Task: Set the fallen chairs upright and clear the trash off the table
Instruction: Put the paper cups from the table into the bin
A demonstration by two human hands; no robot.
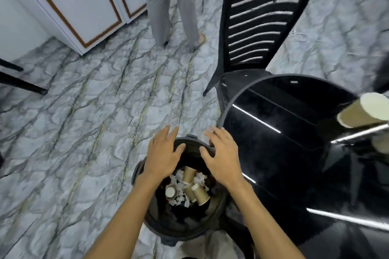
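While both hands are hovering over the black bin [147, 219], the left hand [163, 154] and the right hand [220, 159] are spread flat with fingers splayed, holding nothing. Paper cups [192, 187] and crumpled tissue [179, 192] are already lying inside the bin. One more cup [362, 113] is lying on its side on the black table [284, 124] at the far right, well apart from the hands. That cup is looking light and thin-walled — likely to crush under a hard squeeze and to roll on the glossy top, so a gentle pinch around its middle seems best. The table surface is shining like glass and probably slippery. A black slatted chair [261, 27] is standing upright just beyond the table. The marbled floor [84, 111] is looking smooth and hard — another person's legs [168, 6] are standing near a white cabinet [73, 6].
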